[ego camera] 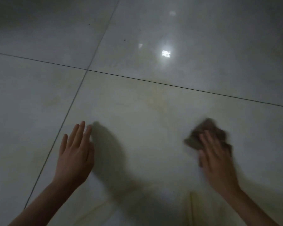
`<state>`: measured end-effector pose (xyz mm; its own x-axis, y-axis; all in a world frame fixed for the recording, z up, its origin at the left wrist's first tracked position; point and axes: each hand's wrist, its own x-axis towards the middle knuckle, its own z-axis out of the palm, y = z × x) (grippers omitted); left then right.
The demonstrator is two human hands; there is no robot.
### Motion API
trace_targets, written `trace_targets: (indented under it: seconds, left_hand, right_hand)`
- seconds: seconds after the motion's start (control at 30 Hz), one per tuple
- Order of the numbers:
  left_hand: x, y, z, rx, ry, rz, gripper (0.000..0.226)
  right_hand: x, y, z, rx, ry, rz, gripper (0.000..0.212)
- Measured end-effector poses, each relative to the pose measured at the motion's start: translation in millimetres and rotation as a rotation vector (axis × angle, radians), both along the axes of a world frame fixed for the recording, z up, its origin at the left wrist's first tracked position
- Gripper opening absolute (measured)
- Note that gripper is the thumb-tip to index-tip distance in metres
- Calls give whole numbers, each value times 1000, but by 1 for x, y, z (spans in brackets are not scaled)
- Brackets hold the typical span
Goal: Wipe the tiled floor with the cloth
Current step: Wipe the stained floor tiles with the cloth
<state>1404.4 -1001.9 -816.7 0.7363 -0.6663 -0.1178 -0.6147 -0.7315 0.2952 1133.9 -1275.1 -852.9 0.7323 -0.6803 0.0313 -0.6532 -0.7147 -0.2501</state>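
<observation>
Left hand (75, 154), lower left, is spread flat with straight fingers, holding nothing; the blurred right hand (217, 155) presses straight fingers onto a crumpled brown cloth (207, 128) on the glossy tiled floor (137, 103).

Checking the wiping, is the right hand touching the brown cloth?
Touching. The head view shows the right hand laid flat on the cloth, fingers overlapping it.

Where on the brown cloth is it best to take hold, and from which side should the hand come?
Probably from above, on the bunched middle of the brown cloth. It lies crumpled on the tiled floor, with no edge seen standing up, and the right hand lies flat over its near part. Blur hides the folds.
</observation>
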Motion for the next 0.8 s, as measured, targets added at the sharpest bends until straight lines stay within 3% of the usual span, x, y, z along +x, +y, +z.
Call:
trace_targets:
  seconds: [0.1,0.17,0.23,0.33,0.4,0.47,0.53,0.63,0.7,0.8]
  left_hand:
    - [-12,-21,-1,27,32,-50,65]
    - [-20,-31,-1,58,62,-64,67]
    - [-28,-40,-1,88,75,-80,68]
    - [-39,-52,1,158,66,-100,61]
    - [-42,-61,3,202,65,-110,58]
    - [-45,-74,7,200,70,-120,55]
    - [-48,-89,9,196,62,-159,54]
    - [-55,-109,7,188,47,-210,55]
    - [-59,-119,5,210,63,-225,56]
    - [-64,-129,4,275,51,-210,55]
  right_hand:
    - [-12,11,3,-9,-17,-511,54]
    - [25,47,5,-36,-9,-585,49]
    - [67,86,4,-62,-14,-390,49]
    - [103,127,-2,-3,-26,109,51]
    - [100,107,3,-5,-1,410,49]
    - [70,62,4,-15,0,503,48]
    - [19,9,7,-13,4,373,54]
    - [-87,-66,11,-43,46,85,41]
    - [-145,-90,17,20,38,-92,59]
    - [-146,-98,7,26,-23,-566,64]
